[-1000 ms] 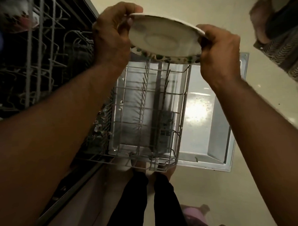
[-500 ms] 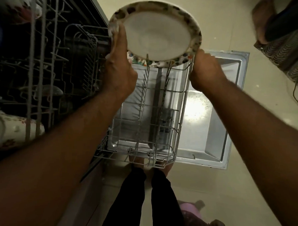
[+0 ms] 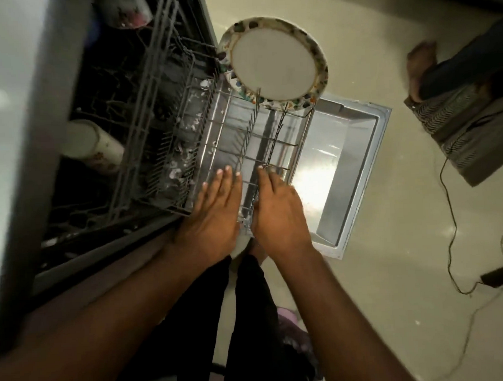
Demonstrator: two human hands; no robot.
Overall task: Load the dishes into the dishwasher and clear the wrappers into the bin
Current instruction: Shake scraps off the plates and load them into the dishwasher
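A white plate with a speckled rim (image 3: 273,64) stands upright at the far end of the pulled-out lower wire rack (image 3: 271,143), held by the rack's tines. My left hand (image 3: 214,215) and my right hand (image 3: 277,212) hover side by side over the near end of that rack, fingers straight, holding nothing. The rack sits over the open dishwasher door (image 3: 350,163). A patterned mug (image 3: 95,146) lies on its side in the upper rack (image 3: 144,131), and another cup (image 3: 127,11) is at the top left.
The dishwasher cabinet edge (image 3: 40,142) runs down the left. Another person's foot (image 3: 420,67) and striped clothing (image 3: 466,129) are at the right. A black cable with an adapter (image 3: 499,276) lies on the tiled floor. My legs stand below the door.
Both hands let go of the plate, which now stands in the rack's far end, and drew back toward me to the near end of the rack.
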